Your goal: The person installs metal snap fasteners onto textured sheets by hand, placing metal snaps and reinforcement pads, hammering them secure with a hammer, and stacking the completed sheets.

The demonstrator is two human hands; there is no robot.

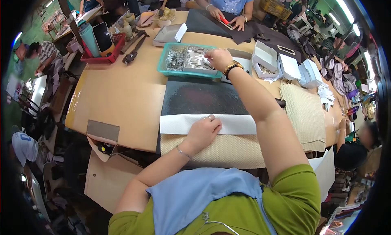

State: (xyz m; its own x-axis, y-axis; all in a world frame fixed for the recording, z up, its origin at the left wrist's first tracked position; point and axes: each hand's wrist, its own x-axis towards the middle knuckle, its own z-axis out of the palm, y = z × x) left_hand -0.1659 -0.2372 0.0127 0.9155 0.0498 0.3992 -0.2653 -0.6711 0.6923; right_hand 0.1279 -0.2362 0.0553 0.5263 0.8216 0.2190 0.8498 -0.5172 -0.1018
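My left hand [203, 132] rests with curled fingers on a white strip [236, 124] along the top of a cream woven sheet [216, 148]. What its fingers hold, if anything, is hidden. The sheet lies partly over a dark board [199, 96] and hangs past the table edge. Stretched forward, my right hand [220, 59] has its thumb and fingers drawn together over small pale pieces [197, 58] in a box inside a teal tray [167, 71]. I cannot make out anything between those fingertips. Small metal parts [176, 59] fill the tray's left side.
Open white boxes [266, 56] stand right of the tray, above stacked woven sheets [303, 113]. A hammer [134, 50] lies beside a red basket [104, 58] at left. Opposite, a co-worker's hands [236, 22] hold a red tool on dark material.
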